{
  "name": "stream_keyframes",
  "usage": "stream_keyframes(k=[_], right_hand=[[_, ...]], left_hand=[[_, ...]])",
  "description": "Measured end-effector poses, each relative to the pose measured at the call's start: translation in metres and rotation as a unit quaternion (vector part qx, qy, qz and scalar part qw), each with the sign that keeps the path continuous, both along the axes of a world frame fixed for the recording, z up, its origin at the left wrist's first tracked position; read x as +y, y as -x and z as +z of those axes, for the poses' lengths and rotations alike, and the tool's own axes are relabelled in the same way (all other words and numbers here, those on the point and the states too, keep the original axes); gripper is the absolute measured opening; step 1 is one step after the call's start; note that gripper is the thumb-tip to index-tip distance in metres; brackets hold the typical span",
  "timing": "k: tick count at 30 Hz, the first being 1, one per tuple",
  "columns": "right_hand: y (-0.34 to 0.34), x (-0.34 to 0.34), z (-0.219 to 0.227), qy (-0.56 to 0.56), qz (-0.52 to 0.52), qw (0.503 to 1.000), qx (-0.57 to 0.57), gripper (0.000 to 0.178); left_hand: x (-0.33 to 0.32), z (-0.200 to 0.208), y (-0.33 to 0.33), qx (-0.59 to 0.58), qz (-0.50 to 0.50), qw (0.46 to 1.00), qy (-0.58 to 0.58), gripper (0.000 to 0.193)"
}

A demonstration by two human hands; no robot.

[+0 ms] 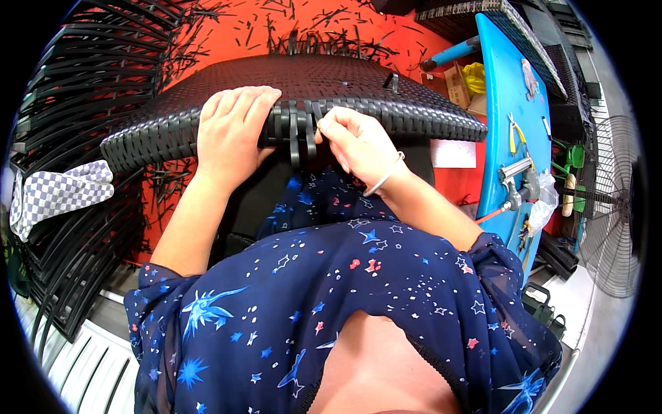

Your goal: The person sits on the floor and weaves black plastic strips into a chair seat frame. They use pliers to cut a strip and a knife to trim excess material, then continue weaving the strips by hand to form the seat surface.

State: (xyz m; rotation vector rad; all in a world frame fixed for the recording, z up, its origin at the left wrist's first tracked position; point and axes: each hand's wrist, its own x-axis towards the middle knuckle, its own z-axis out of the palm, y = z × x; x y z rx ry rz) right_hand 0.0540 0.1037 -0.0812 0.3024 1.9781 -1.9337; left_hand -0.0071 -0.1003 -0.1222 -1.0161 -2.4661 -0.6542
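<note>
A black woven panel (276, 81), seemingly of flat plastic rattan strips, lies across in front of my body. My left hand (233, 134) is clasped over its near edge, fingers on top and thumb underneath. Just right of it, loose strip ends (295, 138) hang down from the edge. My right hand (355, 141) is closed at that spot, pinching one black strip (317, 114) between thumb and forefinger. Another short end (394, 83) pokes up from the panel's top at the right.
At right stands a blue table (498, 138) with yellow-handled pliers (512, 134), a metal air tool (514, 169) and a plastic bag (545, 196). A fan (614, 200) is beyond. Black curved frames (89, 83) are stacked left, with a checked cloth (62, 190). Strip scraps litter the red floor (227, 34).
</note>
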Motion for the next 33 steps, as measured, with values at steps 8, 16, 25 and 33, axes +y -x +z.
stream_keyframes(k=[8,16,25,33], right_hand=[[-0.012,0.002,-0.006,0.016,0.023,0.998,0.058,0.019],[-0.024,0.003,-0.001,-0.121,0.010,0.983,0.136,0.026],[-0.033,0.008,0.035,-0.063,0.039,0.997,-0.013,0.043],[-0.031,0.006,0.025,-0.150,0.089,0.984,0.029,0.051]], left_hand=[[0.000,-0.001,-0.001,-0.002,0.005,1.000,-0.001,0.059],[0.002,0.005,-0.002,-0.004,0.012,1.000,0.016,0.062],[0.003,0.003,-0.001,0.010,0.000,1.000,0.005,0.063],[0.003,0.004,-0.003,0.002,0.009,1.000,0.022,0.065]])
